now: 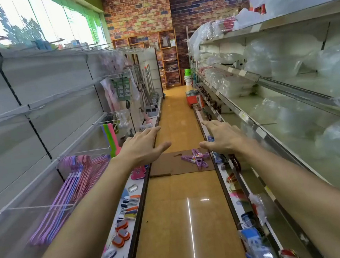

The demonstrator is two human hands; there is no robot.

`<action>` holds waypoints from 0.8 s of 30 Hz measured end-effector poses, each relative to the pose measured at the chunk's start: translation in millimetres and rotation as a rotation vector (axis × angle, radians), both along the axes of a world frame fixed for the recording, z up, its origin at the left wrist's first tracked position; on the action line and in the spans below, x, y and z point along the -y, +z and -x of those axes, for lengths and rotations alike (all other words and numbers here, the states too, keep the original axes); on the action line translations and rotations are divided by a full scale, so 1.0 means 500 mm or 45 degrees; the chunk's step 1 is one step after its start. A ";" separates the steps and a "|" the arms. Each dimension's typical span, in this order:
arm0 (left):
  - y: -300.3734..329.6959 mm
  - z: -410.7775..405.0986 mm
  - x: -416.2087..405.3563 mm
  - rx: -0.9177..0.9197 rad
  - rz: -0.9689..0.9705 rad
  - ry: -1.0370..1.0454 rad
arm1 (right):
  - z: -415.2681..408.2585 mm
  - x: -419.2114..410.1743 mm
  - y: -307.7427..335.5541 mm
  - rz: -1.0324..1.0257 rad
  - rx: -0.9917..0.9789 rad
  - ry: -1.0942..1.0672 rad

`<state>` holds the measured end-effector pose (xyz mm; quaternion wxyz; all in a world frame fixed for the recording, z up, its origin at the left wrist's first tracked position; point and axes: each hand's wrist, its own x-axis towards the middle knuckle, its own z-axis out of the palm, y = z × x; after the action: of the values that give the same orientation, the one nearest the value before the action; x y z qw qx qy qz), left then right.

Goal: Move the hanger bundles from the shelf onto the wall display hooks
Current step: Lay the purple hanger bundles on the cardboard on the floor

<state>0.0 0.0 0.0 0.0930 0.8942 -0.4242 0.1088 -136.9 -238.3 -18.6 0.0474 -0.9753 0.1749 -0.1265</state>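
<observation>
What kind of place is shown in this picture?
Most likely an aisle in a household goods shop. Pink and purple hangers hang on wall display hooks on the left, long shelves on the right hold goods wrapped in plastic, and small items lie along the low shelf.

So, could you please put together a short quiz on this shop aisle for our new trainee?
1. True or false: both hands are empty.
2. Where does the loose purple hanger bundle lie? A) on the cardboard sheet on the floor B) on a top shelf C) in the left hand
3. Fill in: the pink and purple hangers already on display hang on the person's ____ side.

Key:
1. True: the left hand and the right hand are spread open, holding nothing.
2. A
3. left
</observation>
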 end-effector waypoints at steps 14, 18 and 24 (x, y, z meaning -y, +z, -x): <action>-0.009 -0.446 0.157 0.018 -0.030 -0.073 | -0.390 0.150 -0.006 -0.050 -0.034 -0.058; -0.017 -0.552 0.214 -0.003 -0.023 -0.088 | -0.488 0.198 -0.024 -0.057 -0.036 -0.090; -0.043 -0.703 0.323 -0.025 0.005 -0.114 | -0.633 0.292 -0.051 -0.082 -0.061 -0.130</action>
<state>351.6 -161.6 -21.5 0.1036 0.8752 -0.4626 0.0967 179.8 -384.1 -43.9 0.0680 -0.9658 0.2294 -0.0997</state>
